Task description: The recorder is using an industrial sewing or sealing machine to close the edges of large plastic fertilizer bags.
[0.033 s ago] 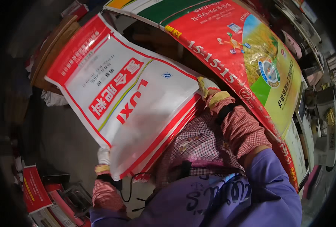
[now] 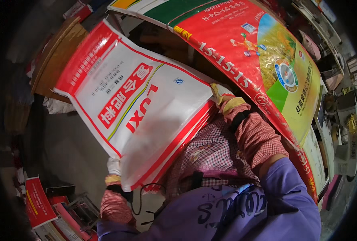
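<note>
Several flat white plastic woven sacks [image 2: 168,114] with red borders and printing lie layered in front of my body, slanting up to the left. At their lower left edge my left hand [image 2: 113,165], in a white glove with a yellowish cuff, closes on the side of the sacks. My right hand [image 2: 222,94], gloved alike, grips their right corner; some of its fingers are hidden. Just beyond that hand spreads a larger red, green and yellow sack [image 2: 243,52], its near edge hanging over a raised surface.
A brown wooden board or box [image 2: 60,60] stands at the far left. On the floor at lower left are a red printed sheet [image 2: 40,201] and piled flat pieces. Stacked goods [image 2: 345,132] line the right side. A dark thin cable [image 2: 140,201] hangs near my left wrist.
The far end of the white sacks has dipped slightly and shifted right. My left hand has moved a little to the right with them; my right hand has barely moved.
</note>
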`<state>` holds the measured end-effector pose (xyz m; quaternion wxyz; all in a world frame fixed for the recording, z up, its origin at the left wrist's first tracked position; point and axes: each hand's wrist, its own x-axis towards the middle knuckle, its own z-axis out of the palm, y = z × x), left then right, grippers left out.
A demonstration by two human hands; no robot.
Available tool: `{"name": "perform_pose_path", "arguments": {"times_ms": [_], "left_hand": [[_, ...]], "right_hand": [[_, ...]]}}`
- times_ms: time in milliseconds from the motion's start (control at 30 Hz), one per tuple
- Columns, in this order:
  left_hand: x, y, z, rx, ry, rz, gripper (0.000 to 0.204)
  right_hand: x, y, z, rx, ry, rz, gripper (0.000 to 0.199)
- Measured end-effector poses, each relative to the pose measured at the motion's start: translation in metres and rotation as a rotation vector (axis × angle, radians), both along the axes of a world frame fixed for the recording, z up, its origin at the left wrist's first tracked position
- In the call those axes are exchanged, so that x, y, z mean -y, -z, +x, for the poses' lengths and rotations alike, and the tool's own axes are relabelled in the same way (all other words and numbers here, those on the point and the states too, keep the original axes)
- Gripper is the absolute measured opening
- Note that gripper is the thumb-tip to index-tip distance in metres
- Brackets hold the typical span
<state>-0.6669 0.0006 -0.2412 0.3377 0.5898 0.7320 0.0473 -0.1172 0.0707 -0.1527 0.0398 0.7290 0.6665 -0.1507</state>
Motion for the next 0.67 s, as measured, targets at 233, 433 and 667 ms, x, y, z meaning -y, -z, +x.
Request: {"name": "perform_pose_path", "arguments": {"times_ms": [233,433,667], "left_hand": [[0.025,0.025,0.060,-0.262,-0.190,0.271,0.039],[0.013,0.045,0.019,-0.300,0.168,-0.239,0.042],[-0.098,-0.143,0.135,-0.382,0.750,0.117,0.051]], "right_hand": [[0.030,0.016,0.013,-0.682,0.341,-0.094,0.025],[0.050,0.011,0.006,-1.407,0.634,-0.116,0.027],[0.093,0.008,0.038,-2.136,0.975,0.063,0.029]]}}
